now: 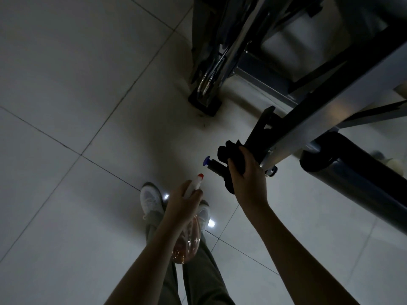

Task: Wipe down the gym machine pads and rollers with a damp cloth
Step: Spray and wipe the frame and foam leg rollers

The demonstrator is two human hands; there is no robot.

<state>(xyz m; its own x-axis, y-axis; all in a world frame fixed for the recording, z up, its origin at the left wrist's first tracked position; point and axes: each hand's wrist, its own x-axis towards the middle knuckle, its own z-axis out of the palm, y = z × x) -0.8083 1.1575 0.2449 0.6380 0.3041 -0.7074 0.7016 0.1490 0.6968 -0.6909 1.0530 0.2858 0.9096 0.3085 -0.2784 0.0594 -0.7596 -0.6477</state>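
**Dim tiled gym corner: cloth on the bar end, sprayer aimed at it**

Pale floor tiles fill the dim room, with the gym machine's steel frame crossing the far right. A thick dark foam roller sticks out below the frame at the right edge, apart from both hands.

The right hand is near the middle, fingers clenched round a black cloth. It wraps the cloth over a short bar with a blue end cap at the low end of the frame. The grip seems meant to rub round the bar rather than across a flat pad.

The left hand, nearer and to the left, grasps the neck of a spray bottle of orange-pink liquid. Its red-tipped nozzle points up toward the cloth and cap, close but not touching. That aim suggests the cloth is being wetted, or is about to be. Whether a finger is on the trigger cannot be told.

Below the hands are white shoes, placed close to the machine. The roller looks like the likely next surface.
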